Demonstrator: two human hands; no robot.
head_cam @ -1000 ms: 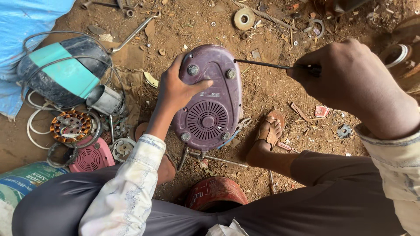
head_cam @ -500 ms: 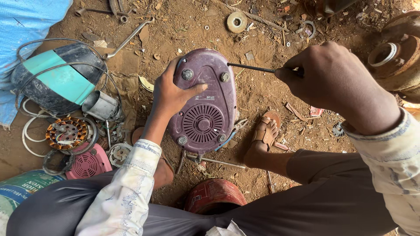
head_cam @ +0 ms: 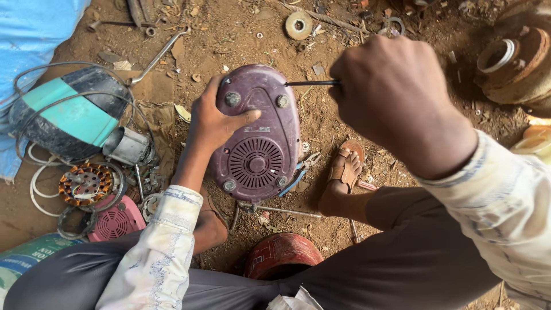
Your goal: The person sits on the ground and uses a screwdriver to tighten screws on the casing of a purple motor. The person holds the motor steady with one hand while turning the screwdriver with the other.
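Note:
A purple appliance base with a round vent grille lies bottom-up on the dirt in the head view. My left hand grips its left edge, thumb laid across the housing. My right hand is closed around a thin screwdriver whose shaft points left, its tip at the upper right rim of the housing near a round foot. Blue-handled pliers lie beside the housing's lower right.
A teal and black motor body with cables, a copper-wound stator and a pink grille lie at left. A spanner rests above. Rusty round parts sit at upper right. My sandalled foot and a red object lie below.
My right hand with the screwdriver has drifted left and down, closer to the purple housing. My left hand keeps its hold on the housing.

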